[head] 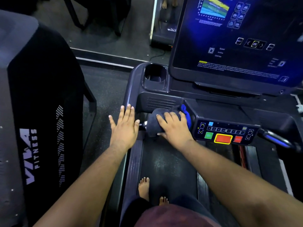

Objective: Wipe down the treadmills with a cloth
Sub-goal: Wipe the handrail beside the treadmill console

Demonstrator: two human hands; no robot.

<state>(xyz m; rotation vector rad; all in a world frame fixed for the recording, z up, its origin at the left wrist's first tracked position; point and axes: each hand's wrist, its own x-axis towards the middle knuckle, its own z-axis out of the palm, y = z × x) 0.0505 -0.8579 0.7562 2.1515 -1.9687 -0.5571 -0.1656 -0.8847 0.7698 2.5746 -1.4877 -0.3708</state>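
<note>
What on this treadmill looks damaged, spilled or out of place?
Nothing stands out. The cup holder looks empty, the screen is lit, and the buttons look whole. The right hand presses the cloth on the handle; the left hand lies flat on the rail.

At three o'clock from the dark cloth [155, 123] with its bright blue fold sat a black keypad [226, 131] bearing green, yellow-rimmed red and small red buttons, under a blue-glowing screen [237, 38].

Dark blue cloth [165, 119] bunched over the treadmill [157, 102] console's handlebar.
</note>
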